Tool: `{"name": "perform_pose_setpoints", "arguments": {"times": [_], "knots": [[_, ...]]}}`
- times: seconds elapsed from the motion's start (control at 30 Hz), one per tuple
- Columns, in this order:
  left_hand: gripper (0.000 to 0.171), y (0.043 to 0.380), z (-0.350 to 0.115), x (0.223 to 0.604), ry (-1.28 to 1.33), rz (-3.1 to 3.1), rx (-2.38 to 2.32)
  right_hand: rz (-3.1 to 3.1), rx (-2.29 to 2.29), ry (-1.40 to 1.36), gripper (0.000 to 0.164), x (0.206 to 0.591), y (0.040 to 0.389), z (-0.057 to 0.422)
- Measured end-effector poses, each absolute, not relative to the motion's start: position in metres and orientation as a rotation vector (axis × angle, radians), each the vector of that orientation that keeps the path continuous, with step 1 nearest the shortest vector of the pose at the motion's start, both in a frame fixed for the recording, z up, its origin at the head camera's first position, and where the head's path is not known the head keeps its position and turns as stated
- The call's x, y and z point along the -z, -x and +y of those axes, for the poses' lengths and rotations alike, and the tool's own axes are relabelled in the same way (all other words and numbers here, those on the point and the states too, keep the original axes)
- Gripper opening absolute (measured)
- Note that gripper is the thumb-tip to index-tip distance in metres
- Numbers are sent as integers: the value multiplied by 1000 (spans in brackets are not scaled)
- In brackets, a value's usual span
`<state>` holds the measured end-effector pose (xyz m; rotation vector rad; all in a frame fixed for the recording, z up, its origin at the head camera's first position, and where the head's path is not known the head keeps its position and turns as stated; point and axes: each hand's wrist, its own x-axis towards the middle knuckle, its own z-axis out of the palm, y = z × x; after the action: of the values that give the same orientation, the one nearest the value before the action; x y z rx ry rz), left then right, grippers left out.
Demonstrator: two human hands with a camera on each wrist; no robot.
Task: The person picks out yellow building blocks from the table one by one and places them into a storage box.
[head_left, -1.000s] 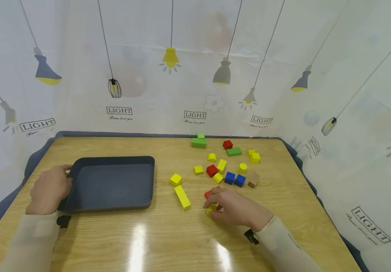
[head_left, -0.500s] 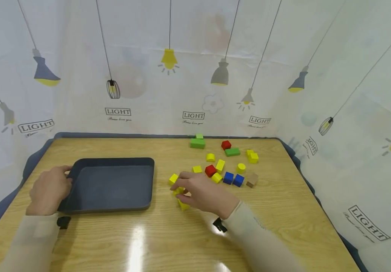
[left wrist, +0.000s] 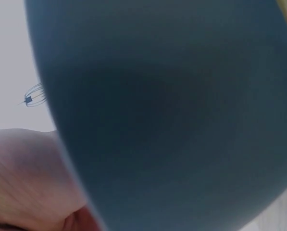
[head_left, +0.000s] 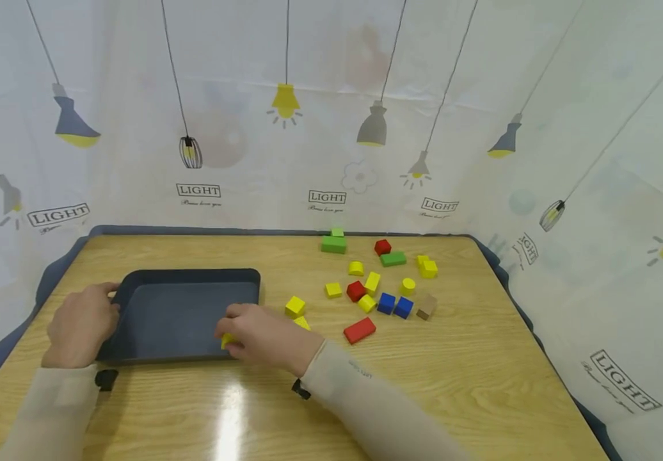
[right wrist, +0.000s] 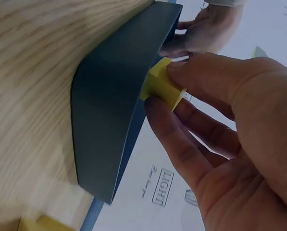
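Observation:
A dark rectangular tray (head_left: 176, 314) lies on the left of the wooden table. My left hand (head_left: 80, 323) holds it by its left side, fingers at the rim; the tray's dark surface fills most of the left wrist view. Over the tray's near right corner, my right hand (head_left: 271, 339) pinches a small yellow toy block (right wrist: 163, 85) between thumb and fingertips. In the right wrist view this block is right at the tray's rim, with the outer wall (right wrist: 102, 103) below it. Just behind my right hand, a long yellow block (head_left: 303, 322) is mostly hidden.
A yellow cube (head_left: 295, 307) sits right of the tray. Farther right lie a red block (head_left: 359, 330), blue cubes (head_left: 386, 303), a brown block (head_left: 426, 307) and several yellow pieces. Green blocks (head_left: 334, 244) stand near the table's back edge, before a lamp-printed curtain (head_left: 239, 128).
My right hand has picked up the yellow block beside the red one and carried it left, past the long yellow block, to over the tray. The left hand has stayed at the tray.

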<state>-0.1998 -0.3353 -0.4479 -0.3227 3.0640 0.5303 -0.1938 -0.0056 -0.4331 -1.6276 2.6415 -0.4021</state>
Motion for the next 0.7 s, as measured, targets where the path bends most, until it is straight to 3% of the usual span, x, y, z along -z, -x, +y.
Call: {"name": "perform_pose_setpoints", "arguments": {"times": [0.7], "knots": [[48, 200, -336, 447, 314, 3068, -545, 2628, 253, 1562, 33, 431, 201, -52]]}}
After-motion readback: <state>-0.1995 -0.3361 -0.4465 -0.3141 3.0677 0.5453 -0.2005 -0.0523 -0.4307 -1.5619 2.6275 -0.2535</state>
